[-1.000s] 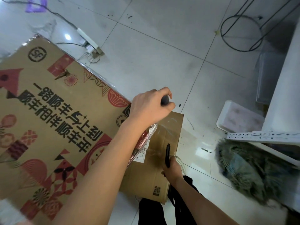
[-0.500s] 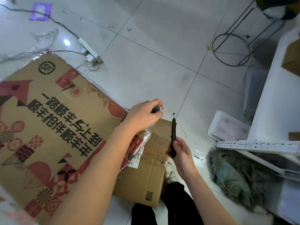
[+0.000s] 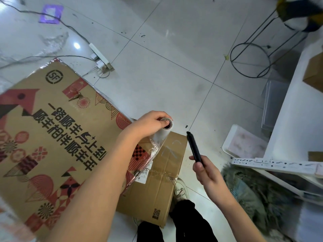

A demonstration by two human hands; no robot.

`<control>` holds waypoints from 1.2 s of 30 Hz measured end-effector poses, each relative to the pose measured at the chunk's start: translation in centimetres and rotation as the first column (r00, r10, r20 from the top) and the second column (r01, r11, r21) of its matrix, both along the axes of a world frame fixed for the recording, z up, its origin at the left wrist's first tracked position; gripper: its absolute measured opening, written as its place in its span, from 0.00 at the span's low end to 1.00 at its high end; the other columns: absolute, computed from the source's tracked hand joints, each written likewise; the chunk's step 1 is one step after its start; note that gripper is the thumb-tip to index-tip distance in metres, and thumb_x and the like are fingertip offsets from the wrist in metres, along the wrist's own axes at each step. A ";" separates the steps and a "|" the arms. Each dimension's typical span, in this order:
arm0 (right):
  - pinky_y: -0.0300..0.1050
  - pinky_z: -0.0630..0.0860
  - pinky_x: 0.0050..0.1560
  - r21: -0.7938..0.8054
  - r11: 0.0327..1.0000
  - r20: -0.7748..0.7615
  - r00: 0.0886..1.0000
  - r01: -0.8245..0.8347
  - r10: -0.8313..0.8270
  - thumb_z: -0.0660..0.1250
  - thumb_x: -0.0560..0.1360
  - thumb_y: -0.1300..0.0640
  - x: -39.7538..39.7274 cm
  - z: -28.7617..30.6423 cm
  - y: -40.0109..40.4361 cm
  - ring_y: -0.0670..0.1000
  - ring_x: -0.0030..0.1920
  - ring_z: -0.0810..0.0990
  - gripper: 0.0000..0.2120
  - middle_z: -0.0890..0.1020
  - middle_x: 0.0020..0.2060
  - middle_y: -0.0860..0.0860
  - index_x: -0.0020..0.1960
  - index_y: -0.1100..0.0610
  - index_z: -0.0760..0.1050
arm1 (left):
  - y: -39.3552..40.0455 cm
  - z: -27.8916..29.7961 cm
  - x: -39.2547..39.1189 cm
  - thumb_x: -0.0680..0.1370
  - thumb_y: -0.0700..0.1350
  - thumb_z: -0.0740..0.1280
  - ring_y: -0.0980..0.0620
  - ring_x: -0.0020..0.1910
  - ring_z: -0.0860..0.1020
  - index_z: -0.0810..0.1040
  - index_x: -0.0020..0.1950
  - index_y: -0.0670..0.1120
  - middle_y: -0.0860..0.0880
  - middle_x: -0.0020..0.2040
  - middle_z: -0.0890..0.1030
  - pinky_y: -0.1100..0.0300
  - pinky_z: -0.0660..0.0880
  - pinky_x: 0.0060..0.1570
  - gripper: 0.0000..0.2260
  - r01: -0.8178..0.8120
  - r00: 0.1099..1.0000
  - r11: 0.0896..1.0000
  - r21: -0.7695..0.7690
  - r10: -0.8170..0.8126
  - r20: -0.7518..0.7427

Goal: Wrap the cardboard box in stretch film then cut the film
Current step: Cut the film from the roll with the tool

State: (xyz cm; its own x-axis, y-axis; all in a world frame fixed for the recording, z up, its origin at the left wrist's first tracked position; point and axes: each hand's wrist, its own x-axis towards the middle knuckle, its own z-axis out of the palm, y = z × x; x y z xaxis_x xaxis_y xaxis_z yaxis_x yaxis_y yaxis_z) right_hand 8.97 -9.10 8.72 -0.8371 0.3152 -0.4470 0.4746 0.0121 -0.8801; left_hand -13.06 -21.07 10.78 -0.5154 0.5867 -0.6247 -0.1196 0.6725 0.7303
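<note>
A large printed cardboard box [image 3: 52, 137] fills the left of the view, with shiny stretch film over its right edge. My left hand [image 3: 148, 123] grips the top of a small stretch film roll [image 3: 161, 132], held upright just off the box's right corner. A crumpled band of film [image 3: 153, 151] runs from the roll down to the box. My right hand [image 3: 204, 170] holds a slim black cutter [image 3: 193, 146], its tip pointing up and left, a short way right of the roll and apart from the film.
A flat plain cardboard box [image 3: 157, 186] lies on the floor under the roll. A white power strip [image 3: 101, 57] with cables sits behind the box. At right are a white tray [image 3: 243, 144], a furry green item [image 3: 253, 194], a wire stand [image 3: 250, 60] and a white table [image 3: 297, 105]. My legs [image 3: 183, 224] are below.
My right hand rose from the flat box with the cutter and moved right. My left hand tipped the roll upright, so its open core now shows.
</note>
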 end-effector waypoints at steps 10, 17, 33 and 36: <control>0.32 0.51 0.22 0.819 0.506 0.160 0.955 -0.269 0.248 0.60 0.75 0.40 -2.7 3.0 0.5 0.50 0.19 0.58 0.20 0.58 0.17 0.46 0.32 0.53 0.68 | 0.1 0.1 0.1 0.79 0.45 0.65 0.57 0.65 0.69 0.79 0.61 0.51 0.53 0.65 0.76 0.63 0.62 0.60 0.11 -0.029 0.999 1.000 -0.001 0.029 -0.041; 0.29 0.41 0.29 0.912 0.268 0.246 0.938 -0.310 0.245 0.63 0.70 0.41 -4.4 4.0 -0.9 0.53 0.18 0.51 0.22 0.58 0.15 0.47 0.28 0.57 0.67 | 0.1 -0.3 0.1 0.79 0.46 0.66 0.55 0.59 0.75 0.81 0.57 0.53 0.54 0.59 0.79 0.58 0.70 0.62 0.09 -0.040 0.997 0.999 -0.005 0.039 -0.061; 0.30 0.40 0.29 0.853 0.259 0.393 0.884 -0.453 0.252 0.73 0.65 0.46 -3.0 4.4 -0.3 0.56 0.12 0.56 0.19 0.55 0.16 0.48 0.28 0.58 0.68 | 0.0 -0.6 0.4 0.78 0.45 0.66 0.55 0.59 0.76 0.80 0.59 0.52 0.53 0.59 0.80 0.53 0.69 0.66 0.10 -0.032 0.996 0.999 0.022 0.033 -0.081; 0.30 0.39 0.28 0.847 0.278 0.378 0.881 -0.454 0.284 0.67 0.67 0.45 -3.9 3.9 -0.4 0.56 0.13 0.56 0.18 0.55 0.18 0.47 0.29 0.57 0.69 | 0.1 -0.6 0.5 0.79 0.45 0.66 0.55 0.59 0.76 0.80 0.58 0.52 0.53 0.59 0.80 0.53 0.69 0.66 0.10 -0.029 0.996 0.999 0.029 0.031 -0.082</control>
